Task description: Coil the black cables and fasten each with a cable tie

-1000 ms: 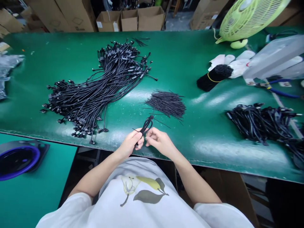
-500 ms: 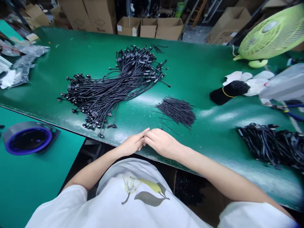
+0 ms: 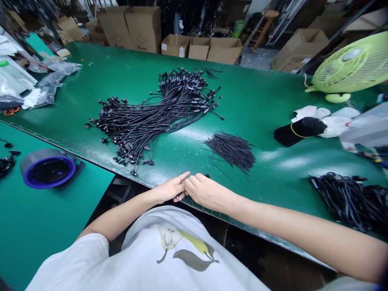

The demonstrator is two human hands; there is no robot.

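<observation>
Meeting fingers at table [image 3: 260, 93] edge: left hand [image 3: 170, 188], right hand [image 3: 208, 193].
Grip unclear, cannot tell if closed on anything; cables [image 3: 154, 119] at 11 o'clock, short wires [image 3: 230, 151] at 2 o'clock.

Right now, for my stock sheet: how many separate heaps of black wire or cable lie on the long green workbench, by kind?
Heap of long black cables with connectors: 1
Loose pile of short thin black wires: 1
Tangled heap of black cables at the right: 1
Black wire bundle tied with a yellow band: 1
Total: 4
</observation>
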